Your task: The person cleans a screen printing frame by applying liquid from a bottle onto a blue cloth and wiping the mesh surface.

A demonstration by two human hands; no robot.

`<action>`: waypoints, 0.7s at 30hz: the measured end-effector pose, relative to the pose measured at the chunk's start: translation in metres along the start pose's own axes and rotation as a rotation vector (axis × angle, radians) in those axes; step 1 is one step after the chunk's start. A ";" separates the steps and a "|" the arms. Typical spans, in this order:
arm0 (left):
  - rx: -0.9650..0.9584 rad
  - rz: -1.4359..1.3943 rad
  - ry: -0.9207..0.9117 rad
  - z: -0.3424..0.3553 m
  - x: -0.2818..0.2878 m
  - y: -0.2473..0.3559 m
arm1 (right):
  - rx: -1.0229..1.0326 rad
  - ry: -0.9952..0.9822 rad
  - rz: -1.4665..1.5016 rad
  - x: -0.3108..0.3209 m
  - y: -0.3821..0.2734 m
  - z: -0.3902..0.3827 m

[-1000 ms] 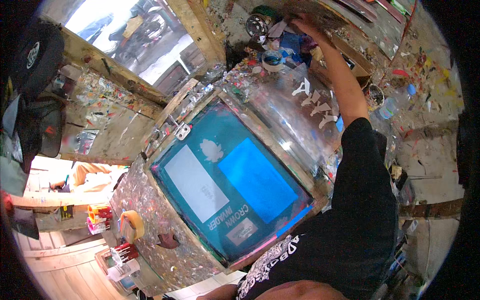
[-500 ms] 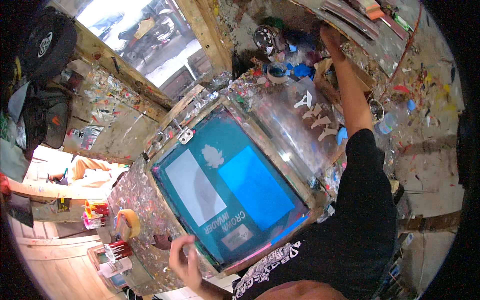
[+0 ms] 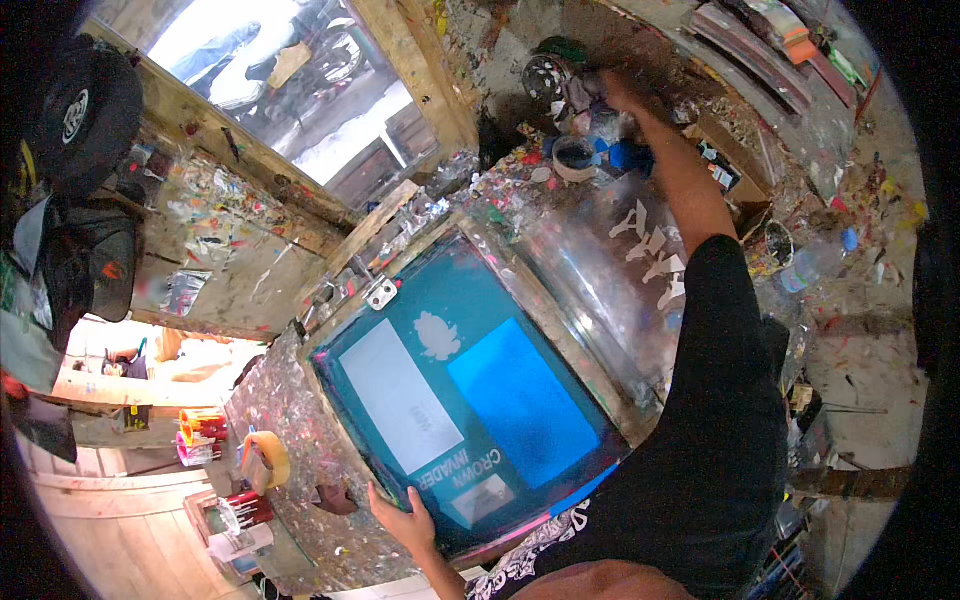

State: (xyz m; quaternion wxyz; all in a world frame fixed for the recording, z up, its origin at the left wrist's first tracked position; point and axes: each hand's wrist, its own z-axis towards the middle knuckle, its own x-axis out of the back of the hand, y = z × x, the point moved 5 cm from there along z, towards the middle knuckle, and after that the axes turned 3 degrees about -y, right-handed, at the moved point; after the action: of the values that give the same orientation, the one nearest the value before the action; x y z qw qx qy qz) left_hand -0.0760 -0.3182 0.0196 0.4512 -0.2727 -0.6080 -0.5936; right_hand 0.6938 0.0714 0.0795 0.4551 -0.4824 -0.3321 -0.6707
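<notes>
A screen-printing frame (image 3: pixel 405 295) with a teal mesh lies tilted across the paint-stained bench. The mesh bears a white rectangle, a bright blue rectangle and pale lettering. My left hand (image 3: pixel 405 518) rests at the frame's near left edge, thumb and fingers apart. Stretched to the far side, my right hand (image 3: pixel 622 92) is smeared by motion. It is close to a crumpled greyish cloth (image 3: pixel 583 110) and a paint-crusted round container (image 3: pixel 545 76); whether it grips anything is hidden. Beside that forearm sits a roll of tape (image 3: pixel 574 158) with blue scraps near it.
A hinge clamp (image 3: pixel 381 293) sits on the frame's far left edge. Yellow tape (image 3: pixel 268 460) and paint-dripped cups (image 3: pixel 202 427) stand at left. Right of the arm are an open cardboard box (image 3: pixel 735 165), a plastic bottle (image 3: pixel 808 265) and squeegees (image 3: pixel 750 58).
My left hand has come down from the air onto the frame's edge. My right hand has shifted left among the far clutter, uncovering the cardboard box. The whole view has shifted slightly.
</notes>
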 end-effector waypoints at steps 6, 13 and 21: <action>0.032 -0.021 0.013 0.000 0.001 0.000 | -0.116 0.264 0.579 0.033 0.079 0.003; -0.004 -0.103 -0.023 0.011 -0.021 0.001 | 0.248 0.128 1.317 0.054 0.200 0.013; 0.052 -0.030 0.043 0.000 0.001 -0.005 | 0.137 0.307 -0.521 0.041 0.016 -0.052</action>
State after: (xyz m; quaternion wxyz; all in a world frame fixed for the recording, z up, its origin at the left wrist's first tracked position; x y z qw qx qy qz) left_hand -0.0809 -0.3188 0.0179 0.4622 -0.2391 -0.6175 -0.5898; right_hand 0.6859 0.0076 0.1023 0.3442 -0.2423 -0.4163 -0.8059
